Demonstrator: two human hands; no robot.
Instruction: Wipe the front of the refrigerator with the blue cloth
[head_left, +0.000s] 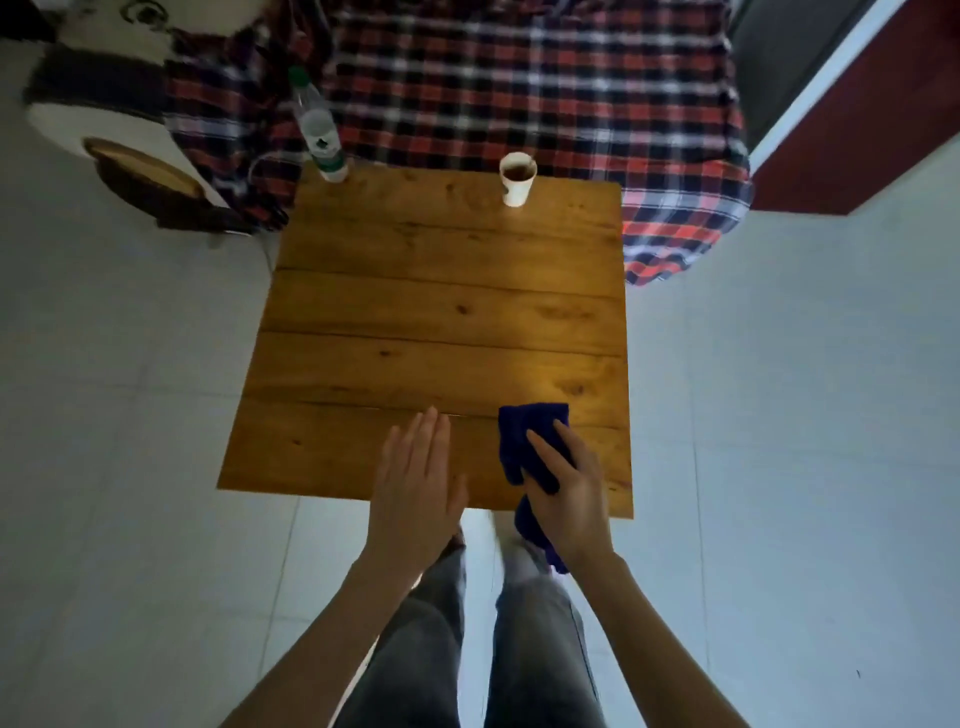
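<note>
Head view, 1 frame. Wooden table (441, 312), planked top, seen from above. The person stands at its near edge with both forearms reaching in. Right hand (569, 499): fingers curled round the blue cloth (524, 436), index finger laid along its top. The cloth is bunched over the table's near right corner, its upper part over the wood and its tail hanging below the hand past the near edge. Left hand (415, 493): palm down, 4 fingers straight and pressed together, thumb held apart, over the near edge just left of the cloth; cannot tell whether it touches the wood. Water bottle (318, 130) stands at the far left corner, right at the edge; its label has a green mark, the writing too blurred to read. White paper cup (518, 179) with dark liquid stands at the far edge, right of centre, no print visible. Plaid fabric (519, 78) lies beyond the far edge. Pale tiled floor (779, 415) shows along the left, right and near sides.
</note>
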